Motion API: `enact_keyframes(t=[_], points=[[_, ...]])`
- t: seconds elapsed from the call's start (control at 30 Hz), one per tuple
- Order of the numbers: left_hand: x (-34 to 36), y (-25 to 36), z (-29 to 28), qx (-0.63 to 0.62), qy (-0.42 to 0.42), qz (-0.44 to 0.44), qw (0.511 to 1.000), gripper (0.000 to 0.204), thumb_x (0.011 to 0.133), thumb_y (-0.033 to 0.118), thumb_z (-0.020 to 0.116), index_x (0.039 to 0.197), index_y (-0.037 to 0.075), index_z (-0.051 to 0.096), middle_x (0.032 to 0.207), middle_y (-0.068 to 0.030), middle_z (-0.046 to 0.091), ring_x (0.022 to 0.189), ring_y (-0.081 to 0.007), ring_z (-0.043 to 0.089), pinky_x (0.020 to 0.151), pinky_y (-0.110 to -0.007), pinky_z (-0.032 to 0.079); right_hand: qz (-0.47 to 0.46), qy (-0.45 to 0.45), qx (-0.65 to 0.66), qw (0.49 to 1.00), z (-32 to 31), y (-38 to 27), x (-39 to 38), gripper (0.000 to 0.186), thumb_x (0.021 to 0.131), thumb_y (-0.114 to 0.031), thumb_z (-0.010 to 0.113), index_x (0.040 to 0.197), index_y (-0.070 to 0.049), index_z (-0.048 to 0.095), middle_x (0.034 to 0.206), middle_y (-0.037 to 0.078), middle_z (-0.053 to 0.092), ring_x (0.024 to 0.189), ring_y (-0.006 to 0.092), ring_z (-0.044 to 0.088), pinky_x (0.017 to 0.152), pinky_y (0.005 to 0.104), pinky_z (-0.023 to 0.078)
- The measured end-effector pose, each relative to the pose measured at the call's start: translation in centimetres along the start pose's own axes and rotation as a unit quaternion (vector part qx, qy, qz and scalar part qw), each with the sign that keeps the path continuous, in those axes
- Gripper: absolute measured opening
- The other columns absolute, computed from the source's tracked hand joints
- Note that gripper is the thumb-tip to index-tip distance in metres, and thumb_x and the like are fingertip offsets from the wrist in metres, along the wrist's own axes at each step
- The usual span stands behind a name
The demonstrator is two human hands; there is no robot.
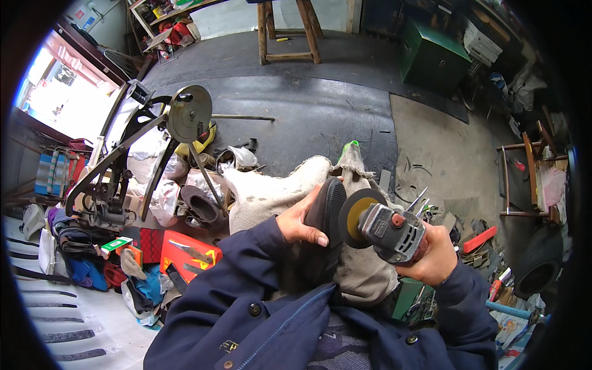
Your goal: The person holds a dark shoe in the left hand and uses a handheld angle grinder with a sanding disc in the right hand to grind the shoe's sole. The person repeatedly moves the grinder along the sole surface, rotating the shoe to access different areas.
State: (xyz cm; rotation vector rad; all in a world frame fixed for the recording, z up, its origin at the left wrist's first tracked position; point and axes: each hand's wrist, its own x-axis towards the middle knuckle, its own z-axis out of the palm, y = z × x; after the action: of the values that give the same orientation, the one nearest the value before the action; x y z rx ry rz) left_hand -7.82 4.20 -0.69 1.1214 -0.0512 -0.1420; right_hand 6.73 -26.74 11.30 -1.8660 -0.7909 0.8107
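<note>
My left hand [301,223] grips a black shoe sole [325,213], held on edge over a burlap sack [271,194] that covers my lap. In my right hand [435,253] is a grey angle grinder [390,231]. Its disc [354,214], with a yellow centre, sits right against the edge of the sole. Both of my sleeves are dark blue.
A stand with a metal wheel [188,113] rises at the left, above plastic bags and rubber scraps. An orange box [188,254] lies lower left. A wooden stool [288,31] and a green box [431,58] stand farther off. Tools and clutter fill the right side.
</note>
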Motion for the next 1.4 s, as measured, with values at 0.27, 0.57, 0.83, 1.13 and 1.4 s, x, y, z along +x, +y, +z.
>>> enact_keyframes(t=[0.27, 0.57, 0.83, 1.13, 1.4], points=[[0.0, -0.4, 0.3, -0.034, -0.007, -0.017, 0.999, 0.138, 0.072, -0.002, 0.101, 0.181, 0.01, 0.017, 0.177, -0.008, 0.039, 0.164, -0.0215, 0.034, 0.136, -0.04, 0.027, -0.071, -0.008, -0.182, 0.981, -0.3, -1.7, 1.1, 0.058, 0.068, -0.025, 0.098, 0.118, -0.006, 0.075, 0.096, 0.019, 0.079, 0.089, 0.0408, 0.079, 0.083, 0.0412, 0.064], [0.0, -0.5, 0.4, 0.004, 0.004, -0.036, 0.999, 0.14, 0.068, -0.008, 0.1, 0.181, 0.01, 0.02, 0.177, -0.0086, 0.041, 0.164, -0.0221, 0.035, 0.135, -0.041, 0.03, -0.072, -0.024, -0.244, 0.967, -1.1, -2.5, 1.9, 0.059, 0.067, -0.03, 0.098, 0.116, -0.008, 0.075, 0.094, 0.02, 0.079, 0.088, 0.0417, 0.078, 0.081, 0.0439, 0.065], [-0.2, 0.3, 0.7, 0.069, 0.021, -0.06, 0.996, 0.141, 0.068, -0.009, 0.1, 0.181, 0.011, 0.019, 0.172, -0.0063, 0.047, 0.16, -0.0214, 0.039, 0.133, -0.041, 0.033, 0.027, -0.049, -0.172, 0.983, -2.5, -2.7, 3.5, 0.054, 0.07, -0.013, 0.096, 0.117, -0.002, 0.073, 0.092, 0.014, 0.081, 0.085, 0.027, 0.082, 0.083, 0.0367, 0.064], [-0.2, 0.4, 0.8, 0.033, 0.002, -0.038, 0.999, 0.137, 0.068, -0.014, 0.097, 0.18, 0.012, 0.022, 0.172, -0.0061, 0.047, 0.16, -0.0202, 0.04, 0.132, -0.041, 0.035, -0.019, -0.054, -0.113, 0.992, -2.2, -2.4, 2.6, 0.053, 0.07, -0.012, 0.096, 0.117, -0.002, 0.073, 0.095, 0.012, 0.082, 0.09, 0.0211, 0.081, 0.084, 0.0363, 0.064], [-0.4, -0.2, 0.7, 0.018, 0.0, -0.048, 0.999, 0.138, 0.071, -0.002, 0.101, 0.18, 0.008, 0.018, 0.175, -0.0105, 0.043, 0.163, -0.0228, 0.036, 0.134, -0.039, 0.029, -0.029, -0.071, -0.213, 0.974, -2.0, -3.3, 2.4, 0.057, 0.065, -0.009, 0.097, 0.116, -0.001, 0.074, 0.095, 0.013, 0.081, 0.087, 0.0181, 0.079, 0.087, 0.0349, 0.062]])
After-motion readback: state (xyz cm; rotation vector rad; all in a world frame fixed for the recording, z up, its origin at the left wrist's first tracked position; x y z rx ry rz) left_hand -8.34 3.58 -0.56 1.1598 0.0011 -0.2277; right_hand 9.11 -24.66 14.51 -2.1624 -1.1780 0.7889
